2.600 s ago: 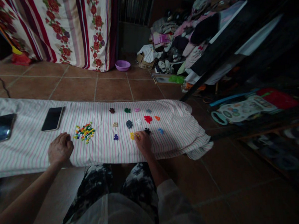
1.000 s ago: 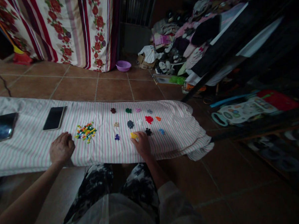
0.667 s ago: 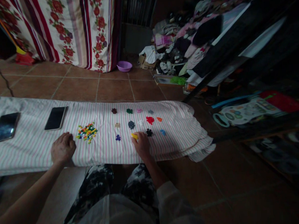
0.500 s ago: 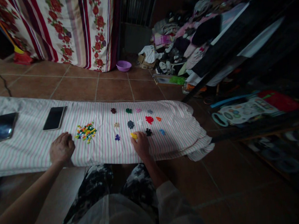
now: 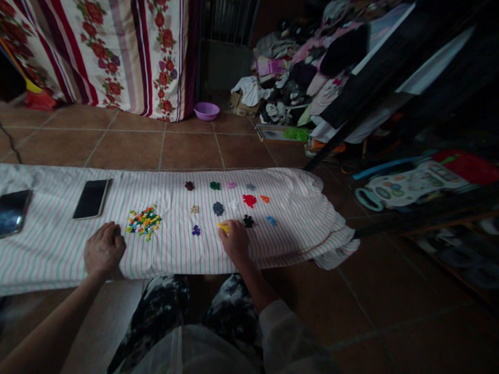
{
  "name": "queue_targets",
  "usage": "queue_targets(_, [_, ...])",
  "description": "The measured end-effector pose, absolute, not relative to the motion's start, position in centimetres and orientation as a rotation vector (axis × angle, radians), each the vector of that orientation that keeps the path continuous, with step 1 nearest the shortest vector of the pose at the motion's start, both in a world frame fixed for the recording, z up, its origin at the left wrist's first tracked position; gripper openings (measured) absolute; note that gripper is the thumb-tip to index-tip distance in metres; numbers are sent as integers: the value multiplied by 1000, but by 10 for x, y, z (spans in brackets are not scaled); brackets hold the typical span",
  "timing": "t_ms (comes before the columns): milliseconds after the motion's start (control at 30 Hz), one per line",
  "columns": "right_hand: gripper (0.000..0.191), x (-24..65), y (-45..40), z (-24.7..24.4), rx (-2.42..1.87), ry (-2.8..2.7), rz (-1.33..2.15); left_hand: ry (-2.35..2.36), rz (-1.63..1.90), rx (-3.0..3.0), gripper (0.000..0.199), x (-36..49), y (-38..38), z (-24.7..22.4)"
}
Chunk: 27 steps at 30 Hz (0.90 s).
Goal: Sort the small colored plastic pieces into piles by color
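Note:
On the striped cloth, my right hand point(image 5: 235, 241) has its fingertips at a small pile of yellow pieces point(image 5: 223, 227); whether it pinches one is hidden. My left hand point(image 5: 105, 249) rests on the cloth with its fingers curled, left of a mixed pile of small coloured pieces point(image 5: 144, 222). Around my right hand lie single-colour piles: black point(image 5: 248, 221), dark grey point(image 5: 218, 208), white point(image 5: 234, 205), red point(image 5: 249, 200), purple point(image 5: 196, 230) and light blue point(image 5: 271, 220). Farther back are brown point(image 5: 190, 185), green point(image 5: 215, 185) and pink point(image 5: 231, 184) ones.
Two phones, one at the far left point(image 5: 8, 215) and one nearer point(image 5: 92, 199), lie on the striped cloth point(image 5: 169, 258). Beyond it, a purple basin point(image 5: 206, 111) stands on the tiled floor near a floral curtain. Clothes are heaped at the back right.

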State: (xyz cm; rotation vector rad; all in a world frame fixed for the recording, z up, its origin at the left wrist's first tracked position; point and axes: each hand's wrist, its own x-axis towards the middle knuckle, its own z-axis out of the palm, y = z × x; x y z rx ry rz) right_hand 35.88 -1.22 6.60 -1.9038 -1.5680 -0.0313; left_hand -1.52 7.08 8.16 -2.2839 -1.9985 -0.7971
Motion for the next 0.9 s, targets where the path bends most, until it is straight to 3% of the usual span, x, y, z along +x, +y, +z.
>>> queue_targets(533, [19,353,-7,63,-1955,-1562,-119,-1977,-793,-2292,40,-14,72,84])
queue_targets(900, [12,355,3,63,-1894,-1622,-40,-2045,-821,-2271,38,-11,68,87])
